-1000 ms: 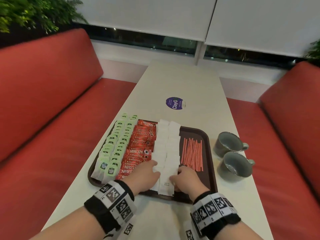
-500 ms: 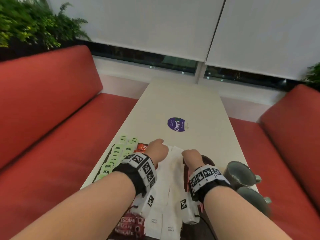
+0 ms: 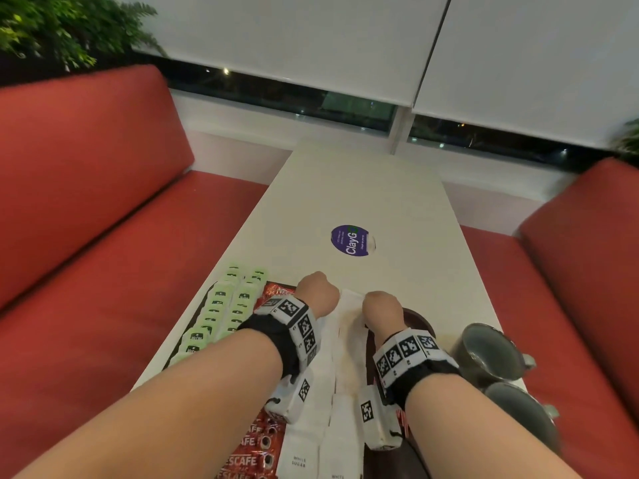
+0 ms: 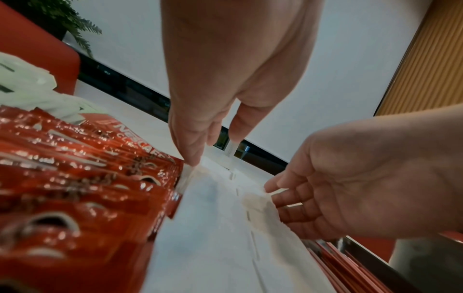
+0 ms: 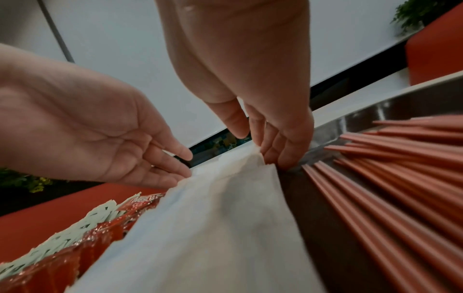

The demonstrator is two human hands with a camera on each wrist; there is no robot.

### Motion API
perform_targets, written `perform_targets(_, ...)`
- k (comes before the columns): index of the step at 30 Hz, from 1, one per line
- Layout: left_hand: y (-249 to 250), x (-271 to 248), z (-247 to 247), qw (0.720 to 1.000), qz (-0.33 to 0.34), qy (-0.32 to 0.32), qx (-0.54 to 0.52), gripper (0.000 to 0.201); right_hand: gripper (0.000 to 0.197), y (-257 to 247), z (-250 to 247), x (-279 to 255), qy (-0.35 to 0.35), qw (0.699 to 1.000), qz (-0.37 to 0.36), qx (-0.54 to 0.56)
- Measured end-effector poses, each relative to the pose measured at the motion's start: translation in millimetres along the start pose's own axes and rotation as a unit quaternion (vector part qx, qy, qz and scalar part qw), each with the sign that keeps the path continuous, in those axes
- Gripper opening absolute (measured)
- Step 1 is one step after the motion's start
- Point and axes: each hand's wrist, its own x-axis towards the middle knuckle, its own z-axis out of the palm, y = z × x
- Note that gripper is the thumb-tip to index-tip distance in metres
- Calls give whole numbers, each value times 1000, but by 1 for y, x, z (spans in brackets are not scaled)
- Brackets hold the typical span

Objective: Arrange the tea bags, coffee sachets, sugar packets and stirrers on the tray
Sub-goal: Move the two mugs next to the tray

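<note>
Hands are working at the far end of the white paper sugar packets [image 3: 349, 307], lower centre of the head view, on the dark brown tray [image 3: 416, 318]: left hand [image 4: 213, 83] fingers extended, touching the row's left edge; right hand [image 5: 250, 79] fingers straight, pressing its right edge beside the red plastic stirrers [image 5: 391, 178].

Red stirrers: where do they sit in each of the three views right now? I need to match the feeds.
Head: the red stirrers are hidden behind the right hand and forearm.
Left wrist: only a sliver at the bottom right edge, beyond the white sugar packets.
Right wrist: fanned across the right side, on the tray.
Shared landmark: the sugar packet column, with the stirrers on its right.
</note>
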Motion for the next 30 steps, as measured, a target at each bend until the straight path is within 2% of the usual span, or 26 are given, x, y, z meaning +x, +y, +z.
perform_targets(2, 0, 0, 1, 1000, 3, -4, 6, 41, 35, 1, 1, 5, 18, 999, -4, 30)
perform_targets(4, 0, 0, 2, 1000, 9, -7, 19, 41, 46, -1, 1, 6, -5, 1000, -23, 0)
perform_targets(6, 1, 1, 2, 999, 13, -17, 33, 41, 47, 0, 0, 7, -25, 998, -51, -36)
perform_targets(9, 2, 3, 1, 998, 20, -23, 52, 41, 48, 2, 2, 8, -17, 997, -68, -36)
perform_targets(12, 1, 4, 0, 997, 23, -26, 72, 41, 49, 3, 9, 4, 15, 988, -93, -118)
perform_targets(16, 0, 8, 1, 996, 22, -27, 79, 42, 47, 0, 17, 0, 14, 957, -161, -241)
perform_targets(22, 3, 2, -3, 996, 7, -27, 82, 41, 55, 2, 20, 7, 2, 961, -172, -217)
perform_targets(24, 3, 1, -4, 995, 16, -34, 93, 39, 49, 0, 20, 9, 10, 953, -179, -246)
perform_targets(27, 4, 4, -3, 999, 2, -26, 45, 36, 42, -4, 22, 9, 19, 939, -183, -289)
perform_targets(29, 5, -1, -5, 997, 23, -40, 66, 36, 40, -6, 23, 7, 21, 937, -174, -300)
perform_targets(30, 6, -5, -7, 996, 9, -37, 85, 36, 42, -7, 23, 7, 23, 939, -170, -299)
